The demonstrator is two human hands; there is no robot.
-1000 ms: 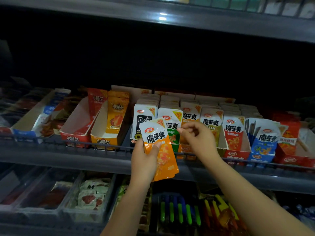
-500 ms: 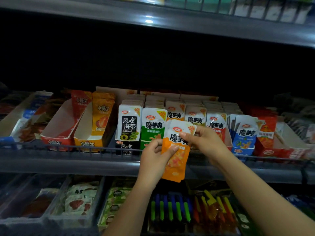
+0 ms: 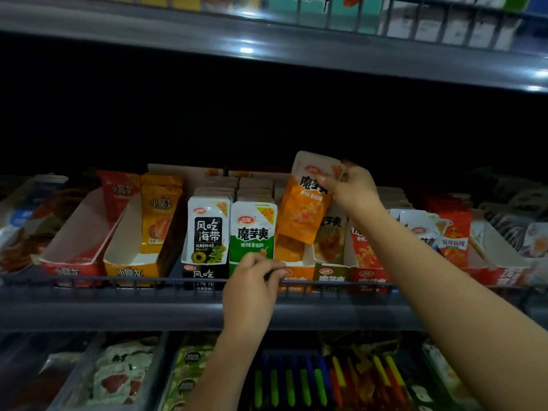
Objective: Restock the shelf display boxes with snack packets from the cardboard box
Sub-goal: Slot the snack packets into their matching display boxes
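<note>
Overhead, right hand (image 3: 354, 188) pinches orange packet (image 3: 305, 209), arm outstretched.

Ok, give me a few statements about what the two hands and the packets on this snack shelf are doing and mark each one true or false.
1. The right hand pinches the orange packet by its top. True.
2. The orange packet already sits fully down in its display box. False: it is held up above the orange display box, with its lower end near the packets there.
3. The left hand is at the front of the shelf, by the green packet. True.
4. The left hand holds a second orange packet. False: no packet shows in it.
5. The red display box on the left is packed full to the front. False: its front part is bare.
</note>
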